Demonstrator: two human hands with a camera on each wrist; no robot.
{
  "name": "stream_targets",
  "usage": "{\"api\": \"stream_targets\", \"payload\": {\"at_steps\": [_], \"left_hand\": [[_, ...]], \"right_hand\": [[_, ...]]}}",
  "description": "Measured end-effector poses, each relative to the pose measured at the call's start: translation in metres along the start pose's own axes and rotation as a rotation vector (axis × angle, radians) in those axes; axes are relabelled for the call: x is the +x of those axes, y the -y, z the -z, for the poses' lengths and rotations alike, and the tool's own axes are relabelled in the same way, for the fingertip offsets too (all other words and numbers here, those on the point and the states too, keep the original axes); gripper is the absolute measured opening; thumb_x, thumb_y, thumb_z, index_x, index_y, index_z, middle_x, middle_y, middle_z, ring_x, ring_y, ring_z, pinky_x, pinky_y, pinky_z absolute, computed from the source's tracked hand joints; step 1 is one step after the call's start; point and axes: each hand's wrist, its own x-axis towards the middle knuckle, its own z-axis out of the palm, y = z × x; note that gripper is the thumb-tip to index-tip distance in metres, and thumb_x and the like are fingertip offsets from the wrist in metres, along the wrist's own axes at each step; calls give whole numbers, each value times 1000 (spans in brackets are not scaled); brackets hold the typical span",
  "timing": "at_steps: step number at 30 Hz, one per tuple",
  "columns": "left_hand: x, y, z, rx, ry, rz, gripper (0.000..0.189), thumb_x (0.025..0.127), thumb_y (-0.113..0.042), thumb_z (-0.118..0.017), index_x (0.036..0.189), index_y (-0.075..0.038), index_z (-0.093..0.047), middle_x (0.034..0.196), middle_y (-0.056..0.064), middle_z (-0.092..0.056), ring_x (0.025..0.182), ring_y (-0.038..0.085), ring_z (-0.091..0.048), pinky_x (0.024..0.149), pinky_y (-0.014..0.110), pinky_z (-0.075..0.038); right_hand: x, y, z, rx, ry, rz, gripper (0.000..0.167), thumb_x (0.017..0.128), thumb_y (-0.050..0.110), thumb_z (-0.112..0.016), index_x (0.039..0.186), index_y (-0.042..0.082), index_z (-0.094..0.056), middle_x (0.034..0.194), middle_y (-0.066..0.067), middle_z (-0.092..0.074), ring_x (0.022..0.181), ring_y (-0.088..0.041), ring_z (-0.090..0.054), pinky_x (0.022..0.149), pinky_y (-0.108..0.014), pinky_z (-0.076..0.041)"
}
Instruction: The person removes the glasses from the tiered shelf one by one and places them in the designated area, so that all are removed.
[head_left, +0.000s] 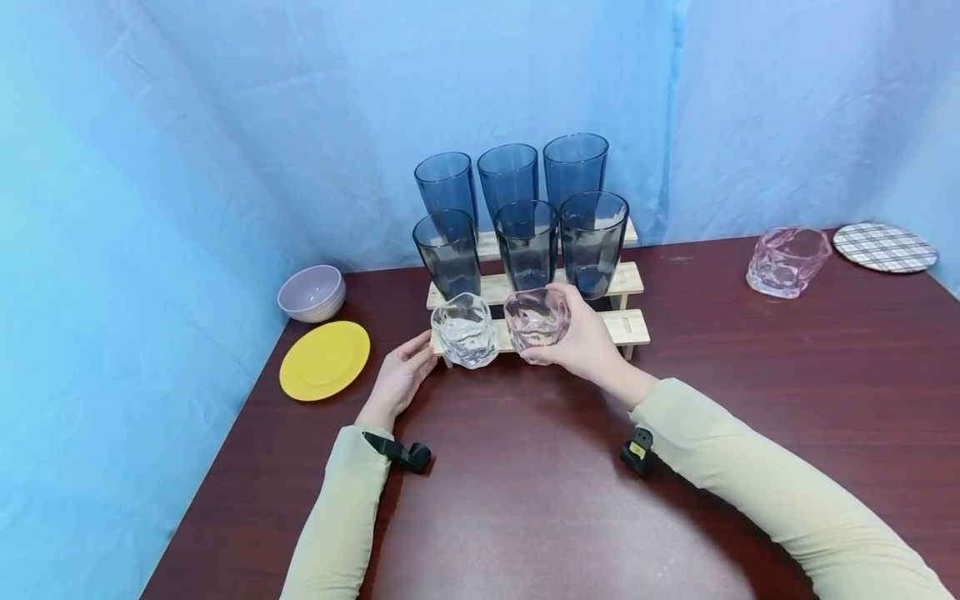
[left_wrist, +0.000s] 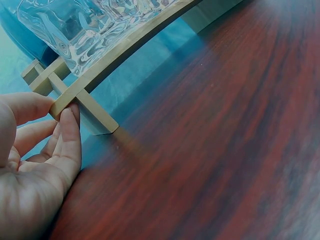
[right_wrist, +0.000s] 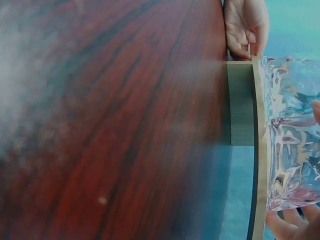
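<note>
My right hand [head_left: 583,340] grips a pinkish faceted glass [head_left: 537,321] on the lowest step of a wooden tiered rack [head_left: 626,327], its thumb in front and fingers at the far side. Left of it on that step stands a clear faceted glass [head_left: 465,332]. With thumb and fingers my left hand [left_wrist: 45,145] pinches the left end of the lowest step [left_wrist: 67,100]. In the right wrist view the two faceted glasses stand side by side, the pinkish glass [right_wrist: 295,172] nearer my right fingers [right_wrist: 290,225].
Several tall blue-grey glasses [head_left: 527,242] fill the two upper steps. At left are a lilac bowl [head_left: 312,293] and a yellow plate [head_left: 325,361]. Another pink faceted glass [head_left: 786,262] and a checkered round mat [head_left: 885,247] lie at the back right of the table [head_left: 517,500].
</note>
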Motion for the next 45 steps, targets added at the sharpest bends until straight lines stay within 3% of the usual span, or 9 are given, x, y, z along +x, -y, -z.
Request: {"api": "stream_targets", "payload": {"at_steps": [11,23,39,45], "left_hand": [[-1,0,0,11,6,9,48,99,-2,-42,146,1,-31,148,17,-35,91,-3,-59,81,12,-49],[0,1,0,1,3,-6,48,99,0,-42,146,2,-31,147,20,-35,90,-3,-59,80,11,-49],[0,0,0,-8,0,0,49,98,0,-43,146,2,-31,148,18,-35,90,-2,-60,79,11,-50],[0,0,0,2,-2,-1,48,99,0,-42,146,1,-31,147,19,-36,89,-3,-59,79,11,-49]], "right_hand": [[-1,1,-2,1,-10,-20,94,58,22,-90,135,8,-38,124,-17,-57,112,-31,-55,94,-46,-46],[-6,5,2,8,-25,15,94,57,19,-90,134,9,-38,124,-15,-58,113,-30,-54,94,-47,-46],[-18,7,31,-30,-52,48,91,55,16,-90,130,8,-40,117,-13,-61,108,-29,-56,89,-45,-46],[-25,2,46,-99,-93,64,91,54,18,-91,130,9,-42,114,-12,-62,106,-30,-58,86,-46,-47]]}}
